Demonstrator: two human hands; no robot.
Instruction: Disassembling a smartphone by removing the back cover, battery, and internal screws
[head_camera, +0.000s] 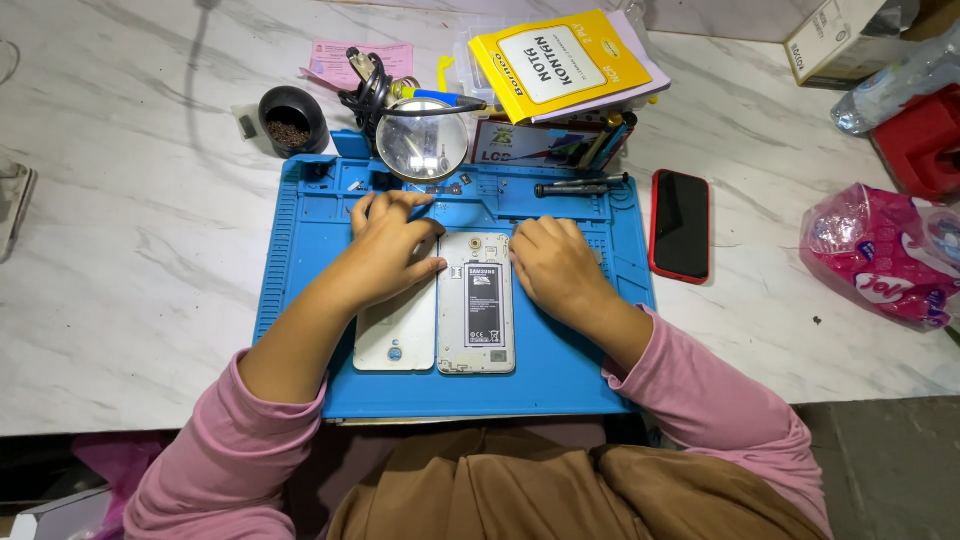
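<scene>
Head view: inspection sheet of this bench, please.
Surface: white marble-look table with a blue repair mat on it.
Job's things: opened phone with its battery showing; white back cover beside it, both on the mat.
Clutter: magnifier, black cup, yellow booklet, red-cased phone, pink packet, screwdrivers.
Hands: left hand on the back cover's top; right hand at the opened phone's top right edge. Fingers curled, nothing clearly gripped.
Cables: black cable bundle behind the magnifier.
Surroundings: cardboard box, plastic bottle, red container.

An opened white phone (476, 303), battery showing, lies flat beside its detached white back cover (396, 335).
</scene>
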